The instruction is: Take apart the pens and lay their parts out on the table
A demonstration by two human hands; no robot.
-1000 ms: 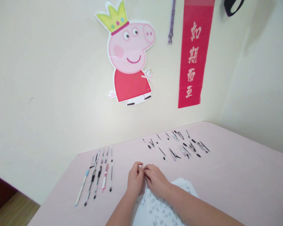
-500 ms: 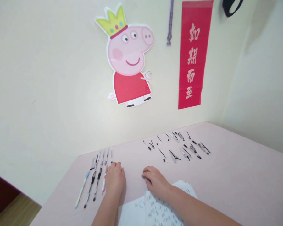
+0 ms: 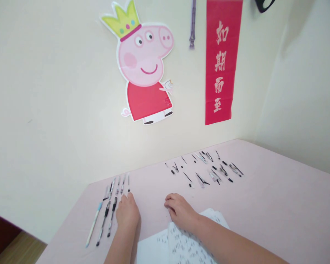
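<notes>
Left hand point(image 3: 127, 212): palm down, fingers together and bent, mostly closed; underside hidden, can't tell if it has hold of anything. Right hand point(image 3: 181, 209): loosely curled, half closed, fingertips low over the cloth, no object visible in it, but the palm is hidden so can't confirm. Pens just left of the left hand: one smooth cream pen point(image 3: 93, 226) with a light-blue end, two clear-barrel pens point(image 3: 102, 224) with black ribbed-looking grips and black ends. Three total, long and straight, roughly parallel. Beyond the left hand's fingertips, a second row of slim clear pieces point(image 3: 118, 186), I count five, the rightmost black-tipped. Beyond the right hand and off to its right: loose pen parts point(image 3: 202, 179) in two rough rows, clear tubes, short black caps, thin dark rods, one pale-blue piece; too small to count. Paper point(image 3: 188, 244) under the right wrist, at least two white sheets, dense handwriting on one. Surface is matte pink, smooth. Past the hands, off-white wall point(image 3: 57, 91) with one glossy pig cutout point(image 3: 148, 101) and one red banner point(image 3: 221, 73), four white characters. Wood-grain floor point(image 3: 23, 249) far left of the left hand.
</notes>
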